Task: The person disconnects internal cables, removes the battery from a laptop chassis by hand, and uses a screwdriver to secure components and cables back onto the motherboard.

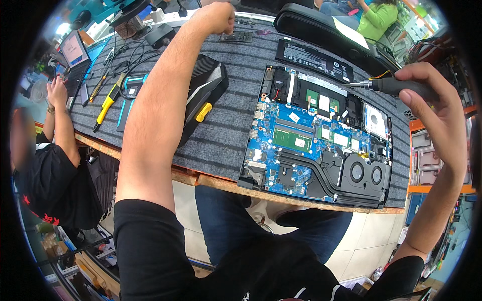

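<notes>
My right hand (439, 108) is wrapped round a dark grey screwdriver (384, 86). Its metal shaft points left, over the far right part of an opened laptop (296, 130). The laptop shows a blue circuit board, a green memory module (292, 140), black heat pipes and two round fans (357, 172). My left hand (216, 19) reaches to the far side of the bench, fingers pinched just above a small dark tray (237, 36) with tiny bits on it. Whatever the fingertips hold is too small to make out.
A black battery pack (314, 57) lies behind the laptop, before a long black speaker (326, 30). Left of it stand a black case with a yellow latch (203, 112), a yellow cutter (104, 111) and cables. A co-worker (55, 165) sits at the left by another laptop (74, 49).
</notes>
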